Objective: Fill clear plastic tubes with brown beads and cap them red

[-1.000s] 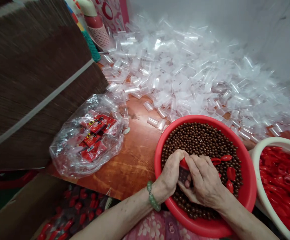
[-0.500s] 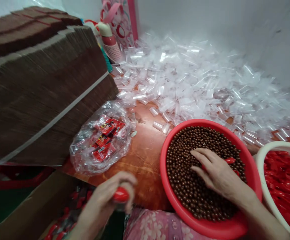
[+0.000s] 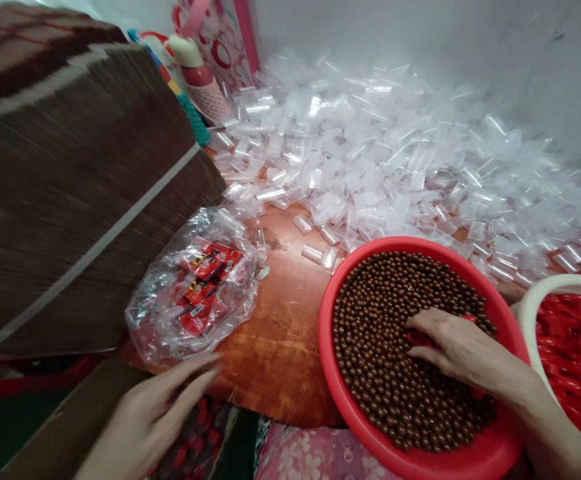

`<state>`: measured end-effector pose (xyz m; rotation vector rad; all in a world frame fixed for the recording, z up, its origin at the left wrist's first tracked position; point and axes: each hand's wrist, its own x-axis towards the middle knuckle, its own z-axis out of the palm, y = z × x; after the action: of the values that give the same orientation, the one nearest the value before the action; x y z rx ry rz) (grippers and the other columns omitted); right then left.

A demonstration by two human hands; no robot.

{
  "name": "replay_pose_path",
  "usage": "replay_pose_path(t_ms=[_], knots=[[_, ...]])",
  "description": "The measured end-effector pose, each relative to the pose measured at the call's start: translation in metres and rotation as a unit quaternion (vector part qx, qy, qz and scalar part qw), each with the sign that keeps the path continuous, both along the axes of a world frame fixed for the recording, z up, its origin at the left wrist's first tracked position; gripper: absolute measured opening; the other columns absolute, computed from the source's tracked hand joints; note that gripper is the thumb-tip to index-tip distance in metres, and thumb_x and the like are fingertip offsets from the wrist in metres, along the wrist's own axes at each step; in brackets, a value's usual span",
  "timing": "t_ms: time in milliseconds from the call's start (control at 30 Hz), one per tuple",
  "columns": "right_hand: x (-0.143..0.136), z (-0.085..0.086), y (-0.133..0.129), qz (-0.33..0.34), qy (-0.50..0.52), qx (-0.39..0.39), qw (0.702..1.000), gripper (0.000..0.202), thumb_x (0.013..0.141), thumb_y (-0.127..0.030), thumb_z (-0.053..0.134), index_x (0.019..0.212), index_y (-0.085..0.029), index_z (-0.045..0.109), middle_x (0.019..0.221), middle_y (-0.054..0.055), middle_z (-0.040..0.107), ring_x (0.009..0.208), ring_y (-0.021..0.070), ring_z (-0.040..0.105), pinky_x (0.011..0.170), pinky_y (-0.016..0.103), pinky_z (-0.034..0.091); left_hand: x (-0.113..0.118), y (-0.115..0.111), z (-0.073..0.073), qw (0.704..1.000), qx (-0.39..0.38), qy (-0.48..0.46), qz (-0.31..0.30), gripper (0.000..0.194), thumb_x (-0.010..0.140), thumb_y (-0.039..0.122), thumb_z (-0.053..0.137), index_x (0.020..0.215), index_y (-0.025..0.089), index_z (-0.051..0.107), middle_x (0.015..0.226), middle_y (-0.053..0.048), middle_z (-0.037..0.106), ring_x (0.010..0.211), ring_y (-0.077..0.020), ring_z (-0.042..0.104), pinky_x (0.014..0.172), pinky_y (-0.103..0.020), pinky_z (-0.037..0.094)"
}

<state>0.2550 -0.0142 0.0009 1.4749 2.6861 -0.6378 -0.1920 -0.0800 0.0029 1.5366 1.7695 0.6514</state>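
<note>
My right hand is in a red basin of small brown balls. Its thumb and fingers close round a red plastic piece at the surface of the balls. More red bits show behind and under this hand, partly covered. My left hand, slightly blurred, is over a cardboard box at the lower left. The fingers are stretched out and nothing shows between them. In the box lie several red-and-clear items, partly hidden by the hand.
A clear plastic bag with red printed packets lies on the brown table. Tall stacked brown sheets stand left. Clear plastic tubes are heaped at the back. A white tub of red plastic pieces stands right; a bottle stands behind.
My left hand has moved down and left over the box; the red-capped clear item it held is out of it. My right hand has shifted slightly right, its fingers now round a red piece.
</note>
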Motion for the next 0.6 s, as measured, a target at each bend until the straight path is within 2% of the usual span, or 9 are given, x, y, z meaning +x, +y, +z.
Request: replay_pose_path(t_ms=[67,133,200,267,333,400,467,600], knots=[[0.004,-0.012,-0.005,0.002,0.005,0.009,1.000,0.009,0.088,-0.022,0.063,0.097,-0.022,0.063,0.091,0.005,0.069,0.078,0.0214,0.068,0.068,0.034,0.054,0.036,0.045,-0.015,0.992,0.065,0.057,-0.095,0.026,0.091,0.038,0.055,0.105,0.024,0.072,0.109,-0.007,0.076,0.098,-0.0276,0.070,0.091,-0.040,0.055],[0.007,-0.020,-0.008,0.004,0.011,0.010,1.000,0.004,0.088,-0.019,0.060,0.090,-0.022,0.062,0.087,0.004,0.069,0.074,0.0206,0.067,0.065,0.033,0.053,0.073,0.099,-0.033,0.967,0.144,0.131,-0.164,0.028,0.095,0.023,0.044,0.112,0.018,0.066,0.118,-0.012,0.070,0.108,-0.0259,0.066,0.099,-0.041,0.051],[0.009,-0.021,-0.009,0.003,0.009,0.003,1.000,0.008,0.088,-0.019,0.059,0.081,-0.023,0.060,0.082,0.003,0.067,0.070,0.0199,0.066,0.064,0.033,0.052,0.103,0.148,-0.052,0.959,0.170,0.152,-0.170,0.032,0.092,0.011,0.041,0.116,0.015,0.061,0.129,-0.016,0.063,0.121,-0.0254,0.058,0.108,-0.044,0.044],[0.008,-0.016,-0.009,-0.004,-0.002,0.008,1.000,0.009,0.088,-0.020,0.060,0.080,-0.023,0.059,0.080,0.002,0.066,0.070,0.0200,0.066,0.064,0.033,0.053,0.123,0.180,-0.070,0.954,0.177,0.160,-0.184,0.032,0.087,0.003,0.044,0.112,0.013,0.061,0.133,-0.018,0.059,0.125,-0.0260,0.054,0.110,-0.046,0.041],[0.004,-0.008,-0.003,-0.021,-0.012,0.038,0.999,0.003,0.089,-0.022,0.059,0.087,-0.023,0.060,0.085,0.003,0.067,0.075,0.0210,0.067,0.067,0.034,0.054,0.133,0.194,-0.085,0.951,0.176,0.160,-0.198,0.032,0.085,0.001,0.044,0.108,0.014,0.061,0.130,-0.018,0.059,0.123,-0.0256,0.053,0.108,-0.045,0.042],[-0.005,-0.001,0.008,-0.033,-0.014,0.069,0.997,0.007,0.094,-0.023,0.054,0.097,-0.021,0.060,0.094,0.006,0.068,0.082,0.0216,0.069,0.071,0.034,0.054,0.136,0.194,-0.094,0.951,0.173,0.154,-0.206,0.028,0.086,0.001,0.044,0.104,0.015,0.061,0.122,-0.017,0.062,0.118,-0.0250,0.055,0.104,-0.043,0.045],[-0.018,0.001,0.023,-0.032,-0.017,0.070,0.997,0.013,0.098,-0.027,0.050,0.102,-0.019,0.059,0.097,0.008,0.068,0.083,0.0218,0.069,0.073,0.034,0.054,0.135,0.187,-0.098,0.953,0.170,0.145,-0.204,0.022,0.087,0.005,0.045,0.098,0.016,0.061,0.112,-0.015,0.066,0.110,-0.0253,0.058,0.099,-0.043,0.047],[-0.053,-0.007,0.037,-0.023,-0.037,0.049,0.998,0.019,0.098,-0.033,0.052,0.090,-0.017,0.057,0.083,0.006,0.067,0.072,0.0221,0.069,0.067,0.033,0.052,0.125,0.165,-0.097,0.964,0.173,0.115,-0.169,0.012,0.089,0.012,0.050,0.089,0.016,0.062,0.093,-0.012,0.068,0.093,-0.0249,0.062,0.089,-0.041,0.051]])
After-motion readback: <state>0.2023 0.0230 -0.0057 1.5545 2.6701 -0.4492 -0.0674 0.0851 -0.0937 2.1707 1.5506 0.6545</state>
